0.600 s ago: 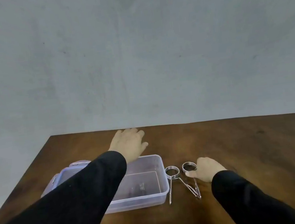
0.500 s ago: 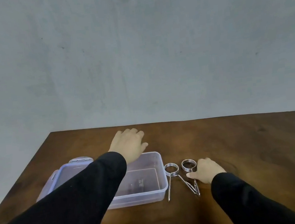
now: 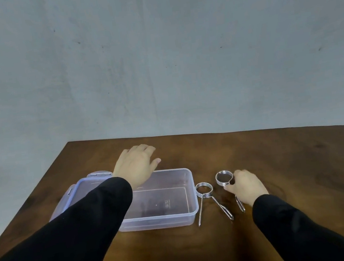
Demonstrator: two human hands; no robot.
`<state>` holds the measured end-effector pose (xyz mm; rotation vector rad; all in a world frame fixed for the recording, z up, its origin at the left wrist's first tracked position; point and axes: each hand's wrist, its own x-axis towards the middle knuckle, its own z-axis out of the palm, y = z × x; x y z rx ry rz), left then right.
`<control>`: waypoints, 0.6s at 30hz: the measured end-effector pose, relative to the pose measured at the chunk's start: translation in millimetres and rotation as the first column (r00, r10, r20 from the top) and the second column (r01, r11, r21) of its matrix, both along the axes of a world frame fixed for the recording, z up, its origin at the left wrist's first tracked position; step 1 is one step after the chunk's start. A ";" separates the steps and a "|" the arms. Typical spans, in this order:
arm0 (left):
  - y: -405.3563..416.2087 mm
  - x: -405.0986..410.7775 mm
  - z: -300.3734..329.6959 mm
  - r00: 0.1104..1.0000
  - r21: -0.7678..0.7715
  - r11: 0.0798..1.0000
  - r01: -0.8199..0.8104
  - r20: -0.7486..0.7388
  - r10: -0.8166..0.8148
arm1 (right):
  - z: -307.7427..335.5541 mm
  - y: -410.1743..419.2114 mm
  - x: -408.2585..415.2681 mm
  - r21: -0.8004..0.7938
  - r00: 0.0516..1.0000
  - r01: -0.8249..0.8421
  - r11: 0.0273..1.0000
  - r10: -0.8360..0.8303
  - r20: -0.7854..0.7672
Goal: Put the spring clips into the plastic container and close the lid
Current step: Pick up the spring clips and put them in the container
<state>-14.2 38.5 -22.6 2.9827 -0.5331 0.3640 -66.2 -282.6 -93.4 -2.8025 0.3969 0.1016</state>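
No text, label, brand or number can be read anywhere in the view. The clear rectangular plastic container (image 3: 172, 214) bears a small moulded mark on its floor, toward its right wall, but the mark is too small and blurred to make out.

Place unclear: bare wood table (image 3: 278, 160), plain grey wall (image 3: 157, 56).

My clear plastic box (image 3: 171, 204) sits open and empty, its lid (image 3: 71, 197) lying off its left side. Just right of the box one metal spring clip (image 3: 204, 193) lies flat, legs splayed toward me. Right of that, the second clip (image 3: 224, 177) is pinched in my right hand (image 3: 246, 187).
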 end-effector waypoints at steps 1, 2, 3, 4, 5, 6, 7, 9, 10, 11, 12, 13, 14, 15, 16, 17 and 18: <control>8.3 -0.3 0.4 1.000 -0.013 1.000 -0.020 0.000 0.020 | 6.5 2.1 2.7 0.015 0.999 -0.017 1.000 0.017 0.036; 17.7 -0.4 0.9 0.999 -0.026 0.999 -0.040 -0.001 0.040 | 15.2 5.5 5.3 0.036 0.997 -0.039 0.999 0.036 0.074; 27.7 -0.7 1.1 0.998 -0.039 0.997 -0.062 -0.003 0.062 | 25.3 10.0 8.7 0.062 0.992 -0.067 0.996 0.060 0.112; 38.4 -0.9 0.8 0.997 -0.054 0.995 -0.082 -0.005 0.082 | 37.1 17.0 11.9 0.083 0.986 -0.098 0.992 0.085 0.143; 49.4 -1.4 0.1 0.995 -0.066 0.993 -0.102 -0.011 0.101 | 48.5 25.5 15.6 0.098 0.978 -0.138 0.985 0.120 0.171; 60.9 -1.8 -1.4 0.993 -0.072 0.990 -0.121 -0.019 0.120 | 59.8 36.4 18.8 0.111 0.968 -0.181 0.977 0.157 0.195; 72.4 -2.0 -3.1 0.990 -0.074 0.988 -0.139 -0.025 0.137 | 70.8 48.9 21.3 0.126 0.957 -0.224 0.966 0.194 0.217; 95.2 -2.8 -9.0 0.984 -0.080 0.981 -0.176 -0.035 0.173 | 92.1 79.3 23.1 0.154 0.932 -0.312 0.938 0.271 0.240; 106.1 -3.5 -13.2 0.981 -0.082 0.978 -0.192 -0.037 0.190 | 99.6 95.9 23.2 0.156 0.917 -0.361 0.919 0.319 0.240; 115.8 -4.1 -18.9 0.978 -0.083 0.975 -0.206 -0.039 0.203 | 105.0 112.9 23.0 0.150 0.898 -0.414 0.898 0.376 0.230; 124.6 -5.3 -25.2 0.976 -0.082 0.973 -0.215 -0.040 0.213 | 107.4 129.8 23.0 0.134 0.878 -0.464 0.876 0.434 0.204; 132.0 -6.7 -32.4 0.975 -0.079 0.972 -0.222 -0.042 0.219 | 106.3 146.1 23.1 0.115 0.857 -0.509 0.853 0.489 0.165; 137.9 -8.3 -40.2 0.974 -0.073 0.971 -0.226 -0.042 0.223 | 102.3 161.6 22.7 0.097 0.837 -0.546 0.832 0.537 0.109; 142.8 -9.8 -48.7 0.973 -0.062 0.972 -0.227 -0.044 0.225 | 95.7 175.6 22.4 0.083 0.817 -0.577 0.813 0.575 0.047; 146.5 -11.0 -56.0 0.973 -0.043 0.973 -0.226 -0.050 0.224 | 87.2 188.2 22.2 0.068 0.799 -0.599 0.798 0.601 -0.009; 149.1 -11.9 -64.3 0.974 -0.022 0.975 -0.221 -0.058 0.220 | 77.7 198.5 22.4 0.048 0.785 -0.615 0.787 0.617 -0.051; 151.3 -12.7 -72.6 0.974 -0.005 0.977 -0.215 -0.075 0.214 | 67.7 207.4 22.7 0.031 0.778 -0.623 0.782 0.623 -0.084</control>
